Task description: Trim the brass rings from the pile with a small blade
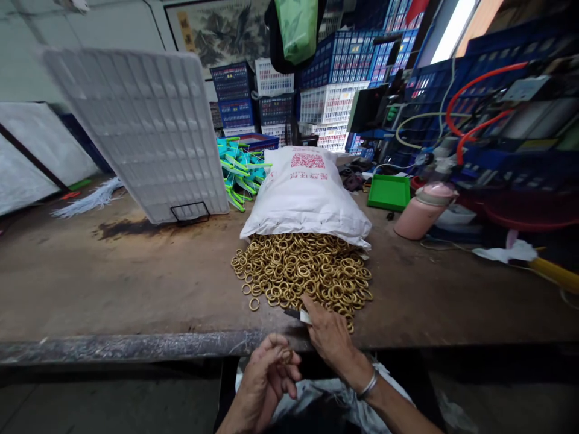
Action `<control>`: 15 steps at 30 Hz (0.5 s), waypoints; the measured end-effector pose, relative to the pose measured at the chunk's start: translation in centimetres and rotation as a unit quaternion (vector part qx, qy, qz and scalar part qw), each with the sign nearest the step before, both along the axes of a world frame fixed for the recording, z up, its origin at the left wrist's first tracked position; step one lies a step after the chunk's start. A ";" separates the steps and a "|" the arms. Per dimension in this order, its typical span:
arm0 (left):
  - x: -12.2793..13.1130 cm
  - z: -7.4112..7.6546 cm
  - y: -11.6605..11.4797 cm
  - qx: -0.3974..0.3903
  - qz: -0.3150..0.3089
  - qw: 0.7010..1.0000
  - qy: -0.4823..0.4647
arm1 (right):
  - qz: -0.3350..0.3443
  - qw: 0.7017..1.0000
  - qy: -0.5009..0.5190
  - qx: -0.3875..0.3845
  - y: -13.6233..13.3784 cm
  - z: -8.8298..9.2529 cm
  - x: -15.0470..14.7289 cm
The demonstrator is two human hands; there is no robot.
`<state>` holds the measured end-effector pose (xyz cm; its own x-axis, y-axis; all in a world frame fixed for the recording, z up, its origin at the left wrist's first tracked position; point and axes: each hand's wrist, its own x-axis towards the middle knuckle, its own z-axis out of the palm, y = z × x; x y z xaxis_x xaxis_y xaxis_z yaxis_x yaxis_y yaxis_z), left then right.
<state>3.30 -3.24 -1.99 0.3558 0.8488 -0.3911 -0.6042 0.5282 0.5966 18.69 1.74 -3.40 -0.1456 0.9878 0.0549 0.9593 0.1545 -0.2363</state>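
Left hand (pixel 271 374): low, before the table edge, fingers curled, a ring (pixel 286 355) apparently pinched between thumb and fingertips; the grip partly hides it. Right hand (pixel 333 337): over the edge, closed on a small tool (pixel 306 316), pale handle, dark tip pointing left; index finger reaches the near fringe of the pile (pixel 307 271).

Pale cloth (pixel 312 389) below the hands, on the lap. Table (pixel 136 277) brown, worn.

Pile on the table, straight ahead, spilling from the sack mouth; one stray (pixel 254 304) at its near left. Rings gold-coloured, probably metal: each light, stiff, hard to break, perhaps slick. Best hold looks like a pinch across the rim, or a fingertip through the hole. Overlapping neighbours could snag; strays at the fringe should lift easiest.

Sack (pixel 307 193) white, soft-skinned, bulging, likely heavy; it blocks reach beyond the pile. Right of it, a pink bottle (pixel 420 211) and green tray (pixel 389 193). Left, a tall ribbed panel (pixel 140 132) leans upright, clear of the pile; teal clips (pixel 242 172) between panel and sack. Far back, stacked crates (pixel 339 57).
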 end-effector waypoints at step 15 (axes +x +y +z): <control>1.2 -0.8 2.8 0.009 0.006 0.998 0.066 | -0.010 0.992 0.119 0.045 0.9 -1.3 0.8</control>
<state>4.53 -0.41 -2.75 0.2912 0.8606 -0.4179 -0.5259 0.5089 0.6815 19.50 2.63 -4.75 -0.0981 0.9800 0.1733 0.8815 0.1664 -0.4418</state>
